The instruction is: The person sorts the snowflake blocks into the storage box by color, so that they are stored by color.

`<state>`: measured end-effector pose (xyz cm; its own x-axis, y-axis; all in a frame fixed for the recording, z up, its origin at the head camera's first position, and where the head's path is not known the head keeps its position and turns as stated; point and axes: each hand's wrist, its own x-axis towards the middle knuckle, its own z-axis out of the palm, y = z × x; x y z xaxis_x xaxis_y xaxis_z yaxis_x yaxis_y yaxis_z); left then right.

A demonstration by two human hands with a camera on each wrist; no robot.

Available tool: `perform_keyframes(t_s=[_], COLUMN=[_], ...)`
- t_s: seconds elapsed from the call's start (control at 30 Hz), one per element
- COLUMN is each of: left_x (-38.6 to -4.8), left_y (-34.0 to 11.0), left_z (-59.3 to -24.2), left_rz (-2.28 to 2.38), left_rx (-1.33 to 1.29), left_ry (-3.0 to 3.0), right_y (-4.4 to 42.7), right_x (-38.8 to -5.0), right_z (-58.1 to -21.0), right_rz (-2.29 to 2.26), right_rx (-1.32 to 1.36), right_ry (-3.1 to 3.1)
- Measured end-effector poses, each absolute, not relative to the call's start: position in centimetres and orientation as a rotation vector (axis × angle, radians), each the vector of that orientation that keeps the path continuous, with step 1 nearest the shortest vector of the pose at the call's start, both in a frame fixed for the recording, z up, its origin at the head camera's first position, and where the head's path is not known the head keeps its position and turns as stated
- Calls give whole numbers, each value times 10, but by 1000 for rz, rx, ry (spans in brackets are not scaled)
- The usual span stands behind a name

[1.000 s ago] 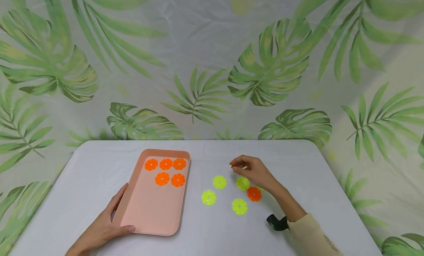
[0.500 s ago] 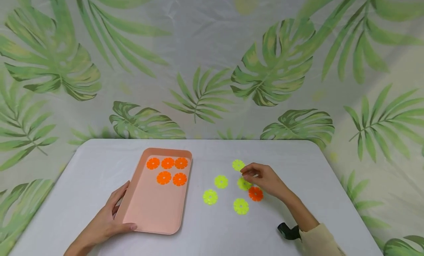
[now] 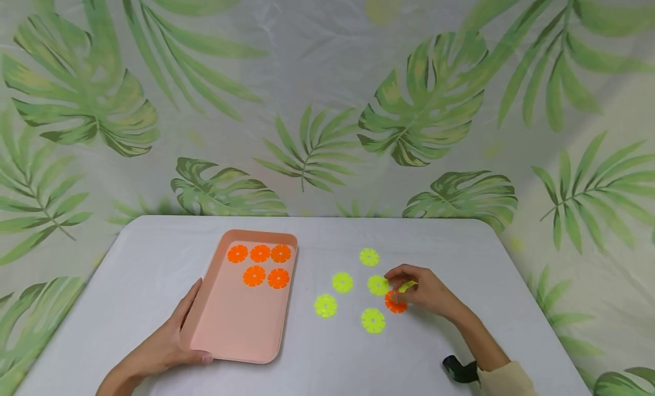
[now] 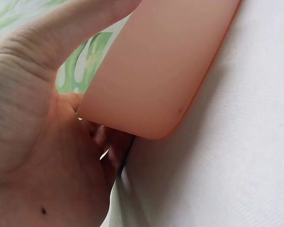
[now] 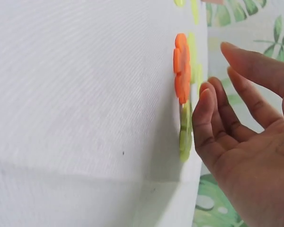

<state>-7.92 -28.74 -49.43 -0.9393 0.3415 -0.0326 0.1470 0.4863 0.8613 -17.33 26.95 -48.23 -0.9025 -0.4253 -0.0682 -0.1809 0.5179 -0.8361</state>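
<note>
A leaf-printed cloth hangs beyond the far edge of the white surface. On the left of that surface lies a pink tray, its long axis running from near to far and tipping a little to the right at the far end. The left hand is the nearer to it and grips its near left corner, the thumb over the near rim and the fingers along the left side. The right hand is to the right, well apart from the tray. Its fingers are bent and spread, tips apart, with nothing visibly pinched between them. Five orange discs sit in the far part of the tray. To its right, five yellow-green discs lie loose, left of the right hand or nearer than it. The lone orange disc lies flat just below the right fingers; being round, it has no long axis. A partly hidden lime disc adjoins it on the right, close under the same fingers; whether they touch either one, I cannot tell
</note>
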Motion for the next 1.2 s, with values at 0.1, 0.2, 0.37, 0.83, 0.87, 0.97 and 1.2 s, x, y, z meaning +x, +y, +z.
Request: perform_keyframes(t_s=[0.1,0.2,0.37,0.83,0.87,0.97,1.2], left_x=[-81,-81,-81,-80,-81,-80,-79], left_y=[-287,-286,-286,-286,-285,-285,-284], left_z=[-495,-496,-497,-499,-499,-497,-488], left_rz=[1460,1469,1484,1505,1502,1475,1314], left_rx=[477,512,498,470,467,431,351], left_ry=[2518,2519,2502,2478,2481,2491,2595], right_y=[273,275,275,275,275,274,273], right_x=[-172,-171,-169,-170,-170,-170,-168], right_z=[-484,-486,-487,-482,-481,-481,-480], right_rz=[-1294,-1258,-1203,-1064,-1057,-1047,-1043], right_rx=[-507,-531,-559,-647,-646,-641,-636], right_ry=[2502,2501,2501,2503,2503,2501,2528])
